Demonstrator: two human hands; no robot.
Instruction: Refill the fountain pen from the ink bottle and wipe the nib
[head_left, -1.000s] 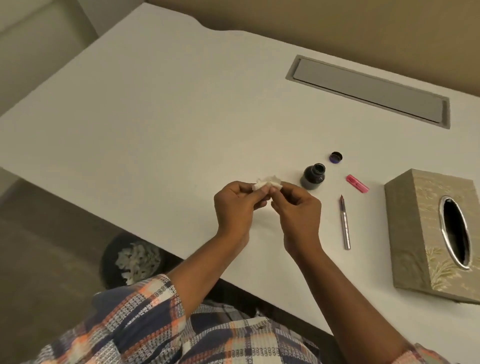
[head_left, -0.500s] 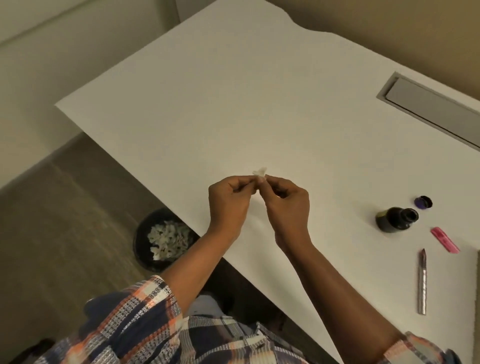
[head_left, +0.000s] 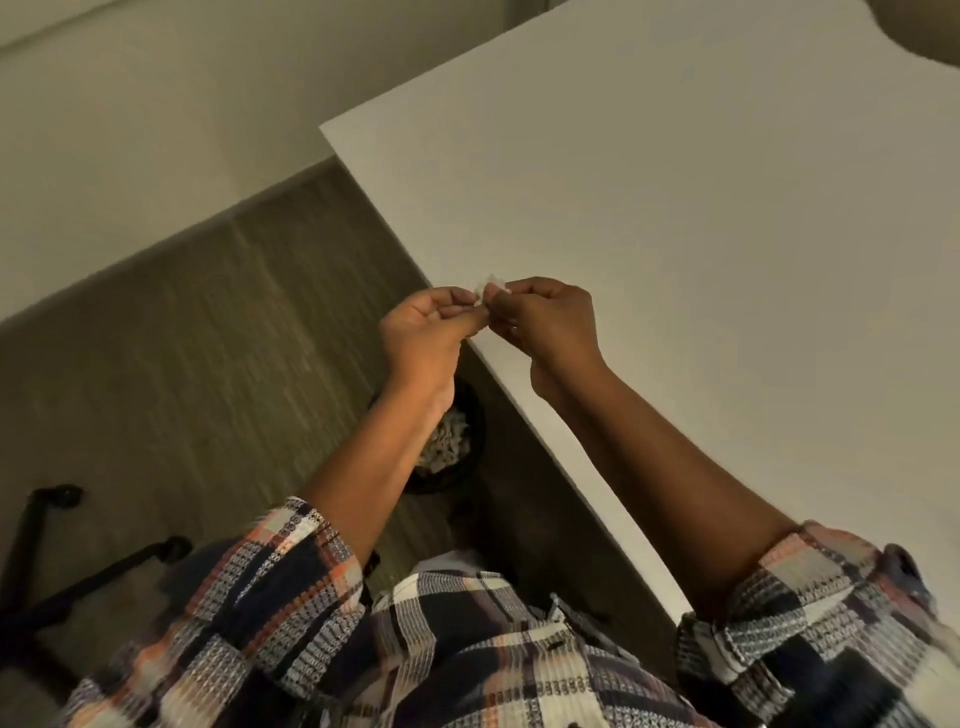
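Head cam: both hands, left hand (head_left: 423, 332) and right hand (head_left: 545, 319), pinch a tiny tissue wad (head_left: 492, 285) mid-frame at the desk (head_left: 675, 208) edge; wastebasket (head_left: 452, 447) sits directly below the left, pen and ink bottle out of shot

Office or study-type room, most likely. White desk (head_left: 701, 208) with flat laminate top and sharp square corner, set close to plain pale wall (head_left: 130, 130). Floor (head_left: 182, 364) covered in grey-brown striped carpet of low, commercial kind. Black swivel-chair base (head_left: 62, 561) with castors visible at lower left. Small round black wastebasket (head_left: 470, 457) on floor beside desk edge, holding crumpled white paper scraps (head_left: 447, 449). Dim, warm indoor lighting. Person in plaid shirt (head_left: 467, 649) seated at desk.
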